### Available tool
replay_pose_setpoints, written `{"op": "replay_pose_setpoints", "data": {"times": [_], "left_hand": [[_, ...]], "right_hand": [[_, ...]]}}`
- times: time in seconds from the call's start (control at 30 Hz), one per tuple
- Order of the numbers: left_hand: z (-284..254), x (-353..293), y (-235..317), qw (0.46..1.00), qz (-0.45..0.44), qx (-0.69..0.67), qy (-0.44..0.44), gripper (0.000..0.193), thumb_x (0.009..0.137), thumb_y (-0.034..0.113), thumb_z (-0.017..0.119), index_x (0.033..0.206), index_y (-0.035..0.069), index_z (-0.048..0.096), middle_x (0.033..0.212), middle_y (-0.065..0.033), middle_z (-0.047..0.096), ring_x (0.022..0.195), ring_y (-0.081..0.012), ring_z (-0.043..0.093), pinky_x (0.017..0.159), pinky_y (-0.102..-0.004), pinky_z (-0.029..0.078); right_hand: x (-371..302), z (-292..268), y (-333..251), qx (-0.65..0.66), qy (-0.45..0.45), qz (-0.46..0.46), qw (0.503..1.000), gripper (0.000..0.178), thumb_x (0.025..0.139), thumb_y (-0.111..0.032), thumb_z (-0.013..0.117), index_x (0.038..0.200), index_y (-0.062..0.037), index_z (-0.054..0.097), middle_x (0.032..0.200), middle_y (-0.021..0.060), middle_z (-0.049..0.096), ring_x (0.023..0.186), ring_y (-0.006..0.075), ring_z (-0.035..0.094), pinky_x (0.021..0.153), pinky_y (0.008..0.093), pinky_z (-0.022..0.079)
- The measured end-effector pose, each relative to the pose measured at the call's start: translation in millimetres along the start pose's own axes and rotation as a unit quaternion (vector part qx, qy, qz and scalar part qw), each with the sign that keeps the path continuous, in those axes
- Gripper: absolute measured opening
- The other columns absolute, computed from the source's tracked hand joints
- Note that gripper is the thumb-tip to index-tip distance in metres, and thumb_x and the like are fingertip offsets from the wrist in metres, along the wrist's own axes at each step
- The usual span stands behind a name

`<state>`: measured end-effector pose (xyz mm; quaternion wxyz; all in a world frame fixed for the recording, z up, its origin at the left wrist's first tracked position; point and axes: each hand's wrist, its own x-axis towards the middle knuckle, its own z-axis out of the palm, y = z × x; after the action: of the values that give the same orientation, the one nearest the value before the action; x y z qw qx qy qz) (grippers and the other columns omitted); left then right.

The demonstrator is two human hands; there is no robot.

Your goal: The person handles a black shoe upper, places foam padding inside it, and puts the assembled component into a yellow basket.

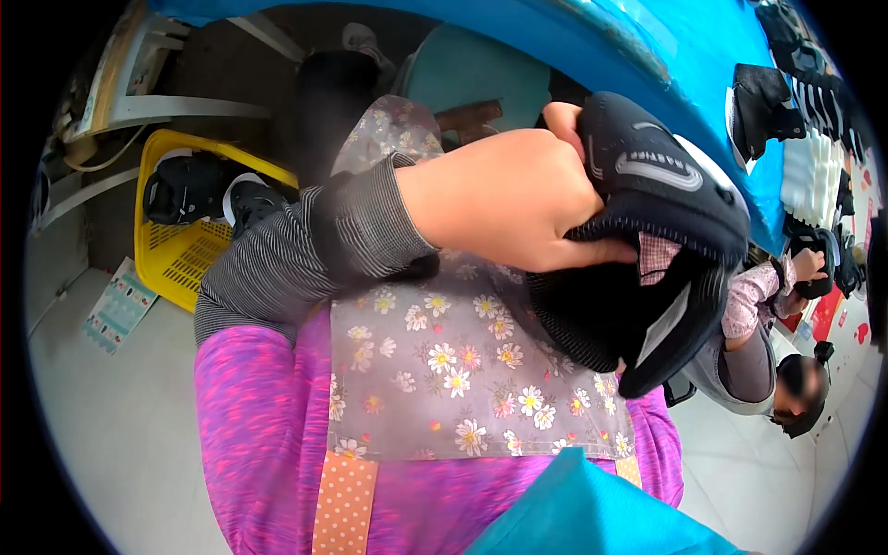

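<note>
one black shoe [684,215] is held above the lap, over the flowered apron [435,370] and near of the blue tabletop [601,42], its opening turned near, perhaps so that the person can see inside. the left hand [518,199] has its fingers wrapped tightly on the shoe's left side, thumb laid over the lip of the opening, likely to steady it, whereas the right hand does not show plainly and i cannot tell how its fingers stand. the long axis seems to slant from far left to near right, though which end is the toe i cannot tell.
</note>
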<state>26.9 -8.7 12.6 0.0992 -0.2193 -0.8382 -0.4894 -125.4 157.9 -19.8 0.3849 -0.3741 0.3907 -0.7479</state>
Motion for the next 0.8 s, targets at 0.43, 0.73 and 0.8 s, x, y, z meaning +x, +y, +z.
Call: {"op": "replay_pose_setpoints", "data": {"times": [0.43,0.73,0.8], "left_hand": [[9.5,19.3,2.1,0.988,-0.017,-0.06,0.141,0.031,0.085,0.038,0.073,0.08,0.007,0.07,0.062,-0.0179,0.057,0.057,-0.037,0.058,0.055,-0.04,0.045],[-27.7,16.1,-15.1,0.962,-0.037,0.188,0.194,0.031,0.076,0.036,0.075,0.074,0.005,0.069,0.063,-0.0146,0.059,0.058,-0.0338,0.059,0.055,-0.0403,0.046],[-26.7,26.1,-10.6,0.97,-0.065,0.174,0.159,0.033,0.075,0.036,0.077,0.082,0.005,0.07,0.066,-0.0151,0.059,0.061,-0.0341,0.06,0.058,-0.0389,0.048]], "right_hand": [[-1.7,-14.2,21.1,0.074,-0.012,-0.027,0.997,0.039,0.088,-0.028,0.074,0.11,-0.004,0.053,0.085,0.0116,0.058,0.076,0.0194,0.054,0.066,0.0312,0.047],[-14.0,57.7,33.7,-0.273,0.215,0.065,0.935,0.055,0.089,-0.036,0.07,0.128,-0.0036,0.05,0.1,0.0113,0.061,0.092,0.0194,0.06,0.082,0.0331,0.048],[-19.7,49.6,16.7,-0.282,0.195,0.029,0.939,0.053,0.089,-0.038,0.069,0.124,-0.0038,0.049,0.096,0.0117,0.061,0.088,0.0204,0.06,0.08,0.0335,0.048]]}}
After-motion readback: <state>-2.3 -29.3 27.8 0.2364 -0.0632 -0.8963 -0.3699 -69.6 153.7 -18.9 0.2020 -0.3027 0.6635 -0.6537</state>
